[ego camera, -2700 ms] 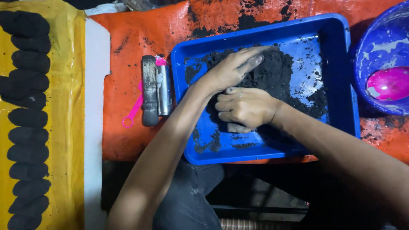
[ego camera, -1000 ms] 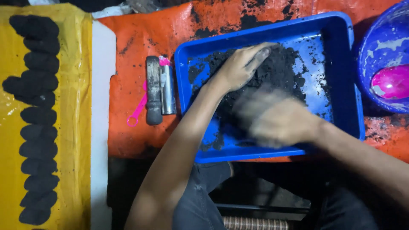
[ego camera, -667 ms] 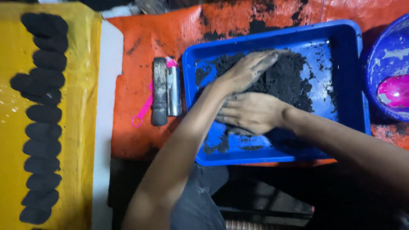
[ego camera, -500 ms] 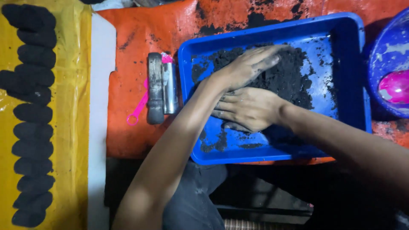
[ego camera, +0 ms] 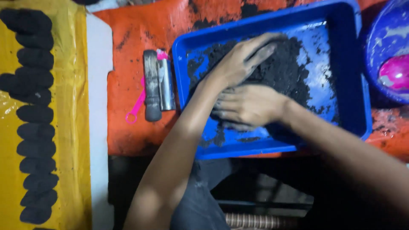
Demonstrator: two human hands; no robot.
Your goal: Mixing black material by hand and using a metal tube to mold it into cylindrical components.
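Observation:
A blue plastic tray [ego camera: 221,147] lies on an orange sheet and holds a heap of black powdery paste [ego camera: 283,72]. My left hand [ego camera: 243,57] rests flat on the heap's near left side, fingers stretched toward the far right. Just below it, my right hand [ego camera: 249,105] presses against the heap's front edge, fingers pointing left and slightly curled. Both hands are smeared with the black stuff. What lies under the palms is hidden.
Left of the tray lie a dirty metal tube mould [ego camera: 166,85], a dark rod [ego camera: 151,91] and a pink plastic tool [ego camera: 135,111]. A yellow sheet [ego camera: 74,140] at far left carries several black pressed lumps [ego camera: 36,115]. A purple bowl [ego camera: 385,38] with a pink object [ego camera: 394,72] stands at right.
My right hand swept blurred over the tray's front a second ago and has settled back against the heap below the left hand. The left hand has stayed on the heap.

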